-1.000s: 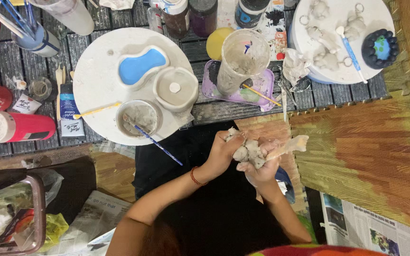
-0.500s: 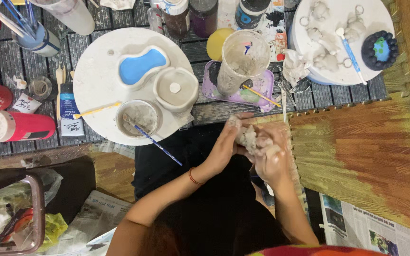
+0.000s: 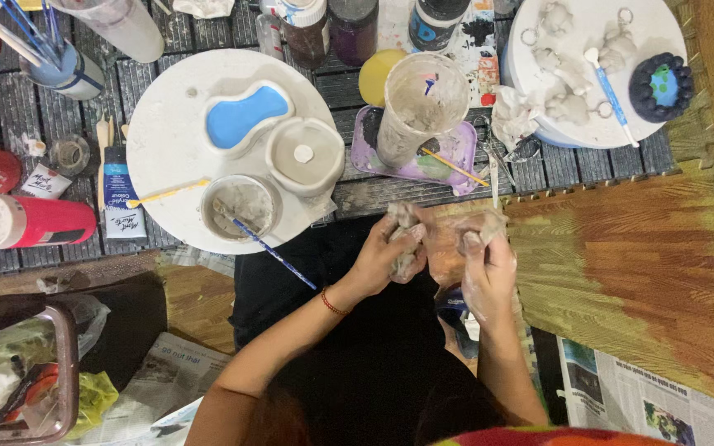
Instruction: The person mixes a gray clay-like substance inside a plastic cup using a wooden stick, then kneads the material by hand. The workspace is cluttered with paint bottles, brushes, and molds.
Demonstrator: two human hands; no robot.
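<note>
My left hand (image 3: 382, 258) is closed around a grey lump of wet clay (image 3: 404, 235), held over my lap in front of the dark slatted table. My right hand (image 3: 485, 268), smeared with grey clay, sits just to its right and pinches another flat piece of clay (image 3: 479, 225) at its fingertips. The two hands are a short gap apart. A thin red band circles my left wrist (image 3: 332, 303).
A white round board (image 3: 167, 140) carries a blue-filled clay dish (image 3: 245, 116), a white bowl (image 3: 303, 154) and a cup with a blue paintbrush (image 3: 270, 248). A cloudy plastic cup (image 3: 423, 103) stands on a purple palette. Clay figures rest on a white stand (image 3: 588, 70). Red bottles (image 3: 26, 221) lie at the left.
My hands were pressed together on one clay piece; now they have pulled apart, the left holding a lump and the right shifted right and down with its own piece.
</note>
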